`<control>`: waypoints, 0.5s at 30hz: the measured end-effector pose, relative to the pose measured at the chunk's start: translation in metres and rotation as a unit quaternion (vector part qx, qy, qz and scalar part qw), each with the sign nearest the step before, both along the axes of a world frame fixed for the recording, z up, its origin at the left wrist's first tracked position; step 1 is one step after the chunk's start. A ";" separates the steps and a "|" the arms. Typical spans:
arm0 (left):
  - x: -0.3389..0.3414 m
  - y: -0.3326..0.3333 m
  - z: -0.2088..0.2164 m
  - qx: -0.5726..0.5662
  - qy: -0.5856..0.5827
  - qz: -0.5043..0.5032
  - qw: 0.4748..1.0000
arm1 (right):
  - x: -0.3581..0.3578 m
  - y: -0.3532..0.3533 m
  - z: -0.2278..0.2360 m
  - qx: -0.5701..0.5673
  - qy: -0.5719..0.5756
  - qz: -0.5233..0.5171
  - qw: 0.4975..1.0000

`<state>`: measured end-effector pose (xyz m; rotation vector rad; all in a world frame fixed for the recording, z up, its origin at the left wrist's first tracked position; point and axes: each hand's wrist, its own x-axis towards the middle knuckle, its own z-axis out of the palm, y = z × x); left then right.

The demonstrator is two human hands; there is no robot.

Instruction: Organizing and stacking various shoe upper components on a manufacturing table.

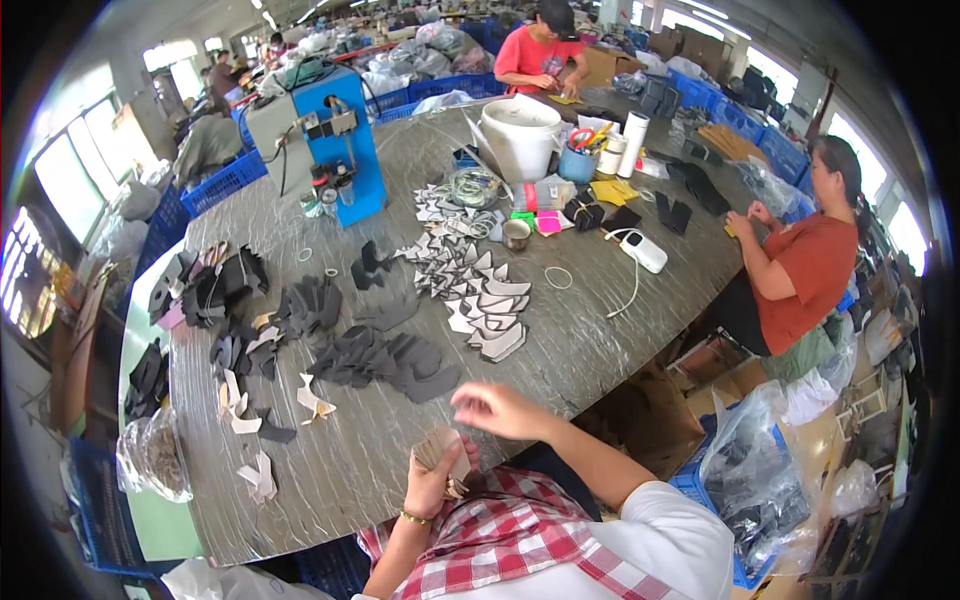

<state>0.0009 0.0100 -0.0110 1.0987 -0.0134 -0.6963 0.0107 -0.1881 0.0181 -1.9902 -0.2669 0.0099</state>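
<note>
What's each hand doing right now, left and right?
Left hand: closed on a small stack of tan cut pieces.
Right hand: open, empty, hovering above the grey table.

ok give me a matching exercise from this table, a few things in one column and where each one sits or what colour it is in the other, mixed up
Things
1. left hand
2. white bucket
3. blue machine
4. right hand

Places or states
A. at the far end of the table, beside a blue cup of scissors
B. empty, fingers spread, above the near table edge
C. closed on a small stack of tan cut pieces
D. on the far left part of the table, with wires on top

Pairs: 1-C, 2-A, 3-D, 4-B
</note>
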 end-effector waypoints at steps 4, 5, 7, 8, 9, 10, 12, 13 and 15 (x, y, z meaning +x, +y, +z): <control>0.001 -0.002 -0.013 0.062 -0.111 0.011 0.992 | -0.023 0.019 -0.007 0.046 -0.025 -0.003 0.999; 0.002 -0.001 -0.018 0.084 -0.142 0.031 0.986 | -0.024 0.020 -0.005 0.050 -0.025 -0.010 0.998; 0.001 -0.003 -0.012 0.106 -0.160 0.020 0.981 | -0.028 0.017 -0.004 0.098 0.036 -0.016 0.994; 0.001 -0.004 -0.009 0.124 -0.179 0.020 0.976 | -0.029 0.016 -0.006 0.104 0.038 -0.024 0.994; 0.002 -0.006 -0.009 0.127 -0.177 0.014 0.976 | -0.028 0.016 -0.008 0.100 0.035 -0.027 0.994; 0.002 -0.008 -0.009 0.127 -0.197 0.033 0.972 | -0.027 0.016 -0.010 0.096 0.032 -0.029 0.994; 0.003 -0.005 -0.014 0.129 -0.215 0.049 0.967 | -0.026 0.014 -0.014 0.105 0.045 -0.025 0.993; 0.006 -0.001 -0.022 0.146 -0.263 0.064 0.952 | -0.026 0.013 -0.014 0.110 0.056 -0.017 0.992; 0.008 0.002 -0.020 0.163 -0.309 0.076 0.934 | -0.025 0.007 -0.012 0.091 0.017 -0.068 0.993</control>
